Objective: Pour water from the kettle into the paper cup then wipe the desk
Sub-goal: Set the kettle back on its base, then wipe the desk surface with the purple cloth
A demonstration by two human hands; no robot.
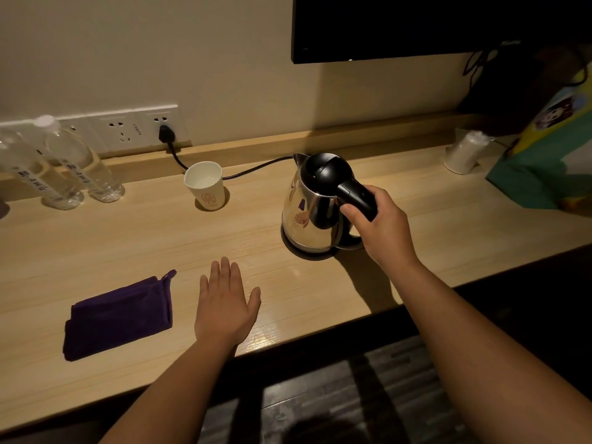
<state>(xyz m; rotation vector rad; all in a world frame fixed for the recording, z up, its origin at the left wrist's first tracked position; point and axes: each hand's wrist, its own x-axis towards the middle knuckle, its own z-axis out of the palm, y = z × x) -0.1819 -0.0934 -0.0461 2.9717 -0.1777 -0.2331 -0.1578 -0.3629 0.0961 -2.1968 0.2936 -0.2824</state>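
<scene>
A steel kettle (307,213) with a black lid and handle stands on its round black base on the wooden desk (160,238). My right hand (381,225) is closed around the kettle's handle. A white paper cup (205,185) stands upright to the left of the kettle, near the back of the desk. A folded purple cloth (120,315) lies flat near the front edge at the left. My left hand (226,302) rests palm down on the desk just right of the cloth, fingers spread, holding nothing.
Two clear water bottles (64,168) stand at the back left below the wall sockets (128,129). The kettle's black cord (250,169) runs behind the cup to a plug. A wrapped stack of cups (464,152) and a colourful bag (551,155) sit at the right; a screen (416,24) hangs above.
</scene>
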